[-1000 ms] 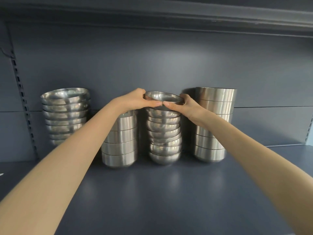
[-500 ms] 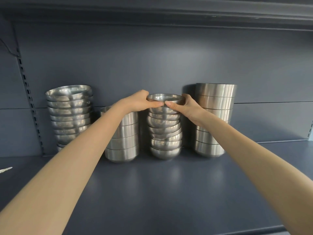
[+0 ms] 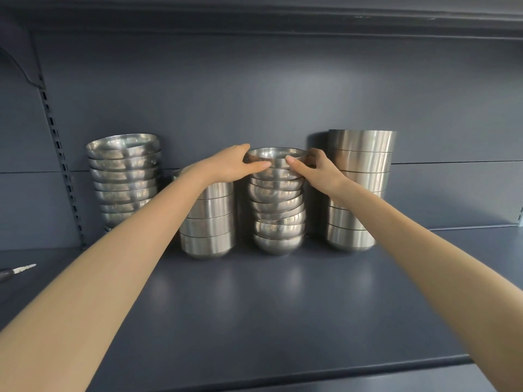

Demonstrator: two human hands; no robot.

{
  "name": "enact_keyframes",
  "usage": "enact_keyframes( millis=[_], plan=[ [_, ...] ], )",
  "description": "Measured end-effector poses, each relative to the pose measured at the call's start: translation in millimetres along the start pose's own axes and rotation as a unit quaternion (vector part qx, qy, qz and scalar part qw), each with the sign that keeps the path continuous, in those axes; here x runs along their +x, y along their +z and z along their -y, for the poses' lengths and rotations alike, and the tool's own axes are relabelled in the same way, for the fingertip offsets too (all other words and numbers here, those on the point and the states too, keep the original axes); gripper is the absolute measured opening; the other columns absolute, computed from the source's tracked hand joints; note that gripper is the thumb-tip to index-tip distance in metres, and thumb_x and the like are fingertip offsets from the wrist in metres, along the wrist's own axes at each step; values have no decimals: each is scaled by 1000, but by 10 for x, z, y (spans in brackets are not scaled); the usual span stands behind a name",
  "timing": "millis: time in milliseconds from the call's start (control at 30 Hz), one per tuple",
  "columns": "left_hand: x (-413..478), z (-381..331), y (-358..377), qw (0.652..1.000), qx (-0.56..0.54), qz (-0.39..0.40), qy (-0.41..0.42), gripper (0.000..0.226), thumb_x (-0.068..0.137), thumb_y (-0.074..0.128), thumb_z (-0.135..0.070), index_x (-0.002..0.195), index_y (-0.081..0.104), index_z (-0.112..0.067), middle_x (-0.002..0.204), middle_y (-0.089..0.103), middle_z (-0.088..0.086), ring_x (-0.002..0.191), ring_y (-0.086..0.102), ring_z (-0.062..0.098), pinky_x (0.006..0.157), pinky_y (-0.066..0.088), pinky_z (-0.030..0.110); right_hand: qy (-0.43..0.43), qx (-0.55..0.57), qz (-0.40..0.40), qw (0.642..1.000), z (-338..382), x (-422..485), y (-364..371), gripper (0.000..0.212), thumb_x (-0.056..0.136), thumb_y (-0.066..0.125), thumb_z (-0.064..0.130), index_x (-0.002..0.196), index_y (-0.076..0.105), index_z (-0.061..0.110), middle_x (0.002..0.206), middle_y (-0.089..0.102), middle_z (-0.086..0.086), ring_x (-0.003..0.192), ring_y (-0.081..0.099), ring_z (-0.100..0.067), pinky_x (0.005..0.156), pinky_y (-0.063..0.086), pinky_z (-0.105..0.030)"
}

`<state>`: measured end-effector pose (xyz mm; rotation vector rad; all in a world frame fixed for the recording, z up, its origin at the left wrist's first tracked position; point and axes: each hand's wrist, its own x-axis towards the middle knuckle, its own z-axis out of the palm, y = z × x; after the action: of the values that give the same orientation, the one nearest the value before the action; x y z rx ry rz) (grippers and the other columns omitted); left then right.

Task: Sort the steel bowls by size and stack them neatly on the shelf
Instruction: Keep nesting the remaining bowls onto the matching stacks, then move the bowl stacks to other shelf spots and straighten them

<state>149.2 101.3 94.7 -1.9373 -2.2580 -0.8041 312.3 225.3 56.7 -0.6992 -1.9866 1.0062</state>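
Several stacks of steel bowls stand along the back of a dark blue shelf [image 3: 283, 306]. The middle stack of small round bowls [image 3: 278, 216] carries a top bowl [image 3: 276, 156] that both hands hold by the rim. My left hand [image 3: 232, 165] grips its left side, thumb across the front. On the right side my right hand [image 3: 314, 168] grips it, thumb on the front wall. The bowl sits roughly level on the stack.
A stack of wide bowls [image 3: 126, 176] stands at far left, a stack of straight-walled bowls [image 3: 209, 222] left of the middle, and a taller straight-walled stack [image 3: 359, 188] on the right. A small tool tip [image 3: 21, 269] lies at the left edge. An upper shelf hangs overhead.
The top bowl has come down and levelled onto the middle stack with both hands still on it. The view has shifted so the stacks appear lower and farther right.
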Motion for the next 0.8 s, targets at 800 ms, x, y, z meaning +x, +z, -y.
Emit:
enact_keyframes(
  millis=[800],
  plan=[
    [-1421, 47, 238, 938, 322, -68, -106, 99, 73, 3, -89, 152, 15, -32, 161, 10, -4, 148, 8, 24, 115, 12, 45, -106, -454, 35, 884, -117, -1233, -429, 93, 80, 36, 76, 153, 11, 24, 161, 10, 5, 148, 9, -20, 119, 13, -44]
  ],
)
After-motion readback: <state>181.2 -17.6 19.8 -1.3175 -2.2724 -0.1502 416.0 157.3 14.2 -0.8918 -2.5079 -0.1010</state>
